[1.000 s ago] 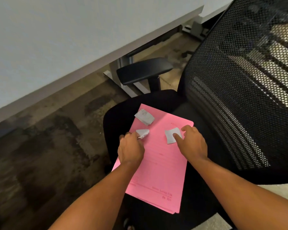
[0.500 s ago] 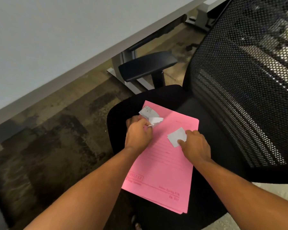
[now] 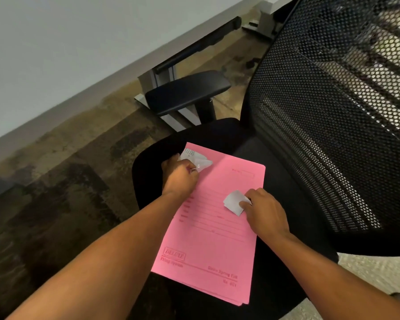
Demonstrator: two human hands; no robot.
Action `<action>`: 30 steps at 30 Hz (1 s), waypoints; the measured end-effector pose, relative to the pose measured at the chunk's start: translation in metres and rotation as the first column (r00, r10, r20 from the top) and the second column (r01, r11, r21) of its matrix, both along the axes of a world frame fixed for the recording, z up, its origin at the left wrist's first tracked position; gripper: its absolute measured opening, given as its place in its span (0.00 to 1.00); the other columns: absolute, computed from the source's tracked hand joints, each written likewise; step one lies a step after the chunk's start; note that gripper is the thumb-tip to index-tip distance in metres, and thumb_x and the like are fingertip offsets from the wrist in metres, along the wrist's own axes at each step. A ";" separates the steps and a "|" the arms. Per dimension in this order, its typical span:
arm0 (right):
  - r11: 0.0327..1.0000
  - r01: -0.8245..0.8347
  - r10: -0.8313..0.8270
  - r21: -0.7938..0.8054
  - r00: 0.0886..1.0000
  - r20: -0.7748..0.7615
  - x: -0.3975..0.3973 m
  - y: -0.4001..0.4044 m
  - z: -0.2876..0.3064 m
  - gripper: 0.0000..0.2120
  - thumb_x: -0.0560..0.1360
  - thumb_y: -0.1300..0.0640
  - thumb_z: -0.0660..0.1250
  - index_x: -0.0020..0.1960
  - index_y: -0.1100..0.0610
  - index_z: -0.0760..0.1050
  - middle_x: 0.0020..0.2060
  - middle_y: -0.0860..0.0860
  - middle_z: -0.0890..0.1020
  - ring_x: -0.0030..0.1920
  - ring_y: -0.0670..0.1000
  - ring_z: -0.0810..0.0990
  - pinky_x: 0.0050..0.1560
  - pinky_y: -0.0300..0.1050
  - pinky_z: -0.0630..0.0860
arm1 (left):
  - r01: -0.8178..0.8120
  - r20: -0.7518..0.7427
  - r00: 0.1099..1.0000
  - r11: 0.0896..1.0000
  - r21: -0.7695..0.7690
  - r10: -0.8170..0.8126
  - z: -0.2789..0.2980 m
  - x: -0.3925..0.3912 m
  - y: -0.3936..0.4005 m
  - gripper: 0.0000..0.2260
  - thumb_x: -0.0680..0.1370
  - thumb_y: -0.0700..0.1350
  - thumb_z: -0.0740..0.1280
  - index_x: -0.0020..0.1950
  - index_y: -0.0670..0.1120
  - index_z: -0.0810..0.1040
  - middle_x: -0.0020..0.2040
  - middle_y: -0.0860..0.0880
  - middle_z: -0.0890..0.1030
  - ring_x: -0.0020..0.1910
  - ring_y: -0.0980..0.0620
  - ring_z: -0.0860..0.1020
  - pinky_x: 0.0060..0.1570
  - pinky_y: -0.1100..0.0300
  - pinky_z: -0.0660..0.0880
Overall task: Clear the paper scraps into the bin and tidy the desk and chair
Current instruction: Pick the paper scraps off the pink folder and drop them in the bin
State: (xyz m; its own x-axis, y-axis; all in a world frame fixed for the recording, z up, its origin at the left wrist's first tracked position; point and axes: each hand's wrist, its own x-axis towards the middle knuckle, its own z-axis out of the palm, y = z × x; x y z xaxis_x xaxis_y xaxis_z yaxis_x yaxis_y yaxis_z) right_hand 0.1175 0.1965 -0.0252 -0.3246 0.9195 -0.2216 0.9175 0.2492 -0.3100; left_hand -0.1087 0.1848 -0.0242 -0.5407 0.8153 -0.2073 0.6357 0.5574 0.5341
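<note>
- The crumpled scraps point(image 3: 198, 160) were bunched at the folder's far left corner, where a second earlier they had lain apart.
- The left hand point(image 3: 180, 179) was closed in a fist on them, having moved up from mid-folder.
- The flat scrap point(image 3: 234, 202) was pinched at its near edge by the right hand point(image 3: 264, 213).
- The pink folder point(image 3: 214, 229) lay on the chair seat point(image 3: 284, 181), long axis running from near to far, tilted slightly right.
- The surface point(image 3: 56, 42) stood at upper left.

I see soft, even light — bright through the mesh backrest point(image 3: 333, 112), floor point(image 3: 44, 192) dim and smeared, edges bowed by wide-angle.
</note>
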 end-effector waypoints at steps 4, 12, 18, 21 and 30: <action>1.000 0.018 -0.018 0.020 1.000 -0.015 0.004 0.004 0.001 0.10 0.78 0.48 0.64 0.55 0.52 0.77 0.48 0.47 0.78 0.46 0.47 0.76 0.42 0.46 0.77 | -0.340 0.231 0.910 0.939 -0.062 0.345 0.004 -0.002 0.012 0.11 0.77 0.43 0.68 0.59 0.45 0.79 0.62 0.46 0.78 0.56 0.47 0.79 0.45 0.58 0.78; 0.997 0.041 -0.033 0.070 0.994 -0.101 -0.013 0.008 0.006 0.10 0.78 0.49 0.65 0.55 0.53 0.78 0.47 0.48 0.80 0.44 0.48 0.77 0.42 0.46 0.77 | -0.272 0.244 0.941 0.954 0.128 0.235 -0.005 -0.006 -0.020 0.12 0.78 0.43 0.68 0.60 0.42 0.79 0.61 0.49 0.80 0.59 0.51 0.79 0.35 0.76 0.67; 0.994 -0.059 0.073 0.097 0.986 -0.153 -0.052 0.000 0.018 0.09 0.79 0.51 0.63 0.52 0.55 0.77 0.45 0.50 0.79 0.42 0.49 0.75 0.41 0.47 0.74 | -0.201 0.235 0.963 0.938 0.284 0.135 -0.021 -0.022 -0.075 0.07 0.77 0.39 0.68 0.54 0.41 0.82 0.52 0.52 0.75 0.50 0.54 0.77 0.43 0.77 0.69; 0.987 -0.126 0.143 0.097 0.971 -0.189 -0.082 -0.014 0.024 0.08 0.79 0.51 0.64 0.50 0.55 0.77 0.43 0.50 0.79 0.41 0.51 0.75 0.39 0.46 0.70 | -0.225 0.279 0.952 0.911 0.346 0.129 -0.031 -0.037 -0.109 0.05 0.76 0.34 0.69 0.50 0.39 0.82 0.48 0.50 0.75 0.46 0.54 0.76 0.45 0.78 0.69; 0.943 -0.309 0.330 0.123 0.917 -0.223 -0.181 -0.087 0.025 0.10 0.79 0.50 0.65 0.49 0.57 0.78 0.42 0.53 0.80 0.42 0.55 0.77 0.37 0.47 0.70 | -0.538 0.348 0.830 0.792 0.290 0.437 -0.048 -0.104 -0.221 0.05 0.73 0.35 0.73 0.47 0.42 0.86 0.40 0.54 0.81 0.36 0.66 0.77 0.39 0.81 0.68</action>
State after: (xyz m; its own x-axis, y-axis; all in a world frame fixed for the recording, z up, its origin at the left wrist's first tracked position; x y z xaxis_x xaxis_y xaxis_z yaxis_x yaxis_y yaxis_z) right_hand -0.0633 0.1091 -0.0003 -0.6379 0.7696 -0.0287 0.6865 0.5513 -0.4741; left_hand -0.2132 -0.0365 -0.0725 -0.8563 0.4980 -0.1368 0.1482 0.4906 0.8587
